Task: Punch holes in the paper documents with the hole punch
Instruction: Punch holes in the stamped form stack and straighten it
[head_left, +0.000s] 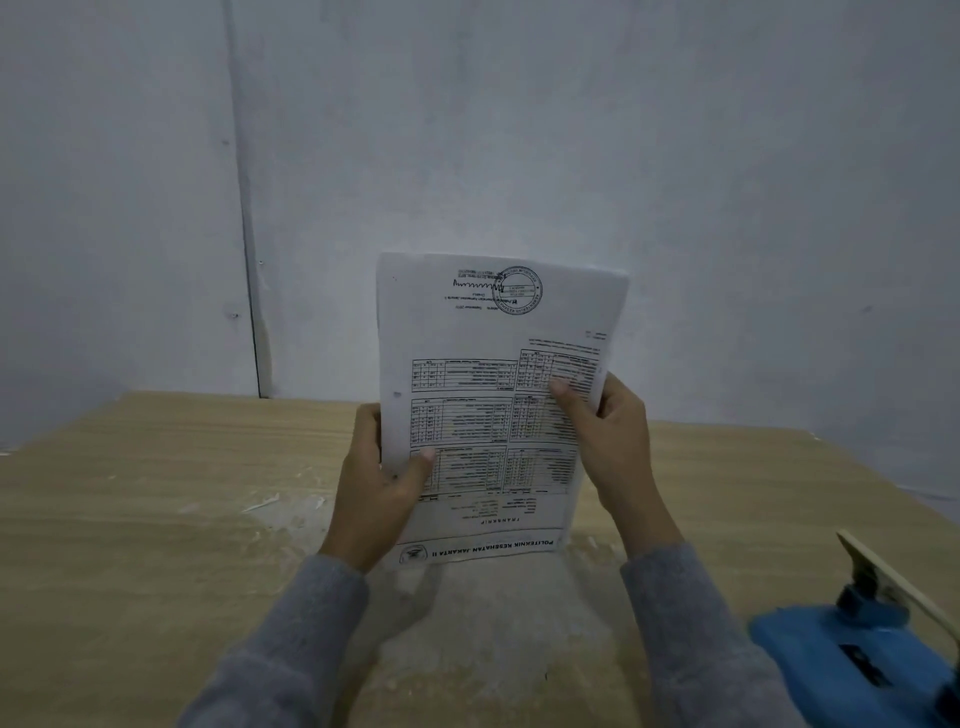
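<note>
Both hands (376, 483) hold upside-down printed documents (493, 395) upright.

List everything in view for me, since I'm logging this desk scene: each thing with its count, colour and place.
papers: a few sheets, exact count unclear, white with black print, held upright above the middle of the table, text upside down
hole punch: one, blue, on the table at the lower right, partly out of frame
table: one, light wood, across the lower half
wall: pale grey, behind the table
sleeves: two, grey, at the bottom
left hand: one, grips the papers' left edge
right hand: one, grips the papers' right edge
</note>
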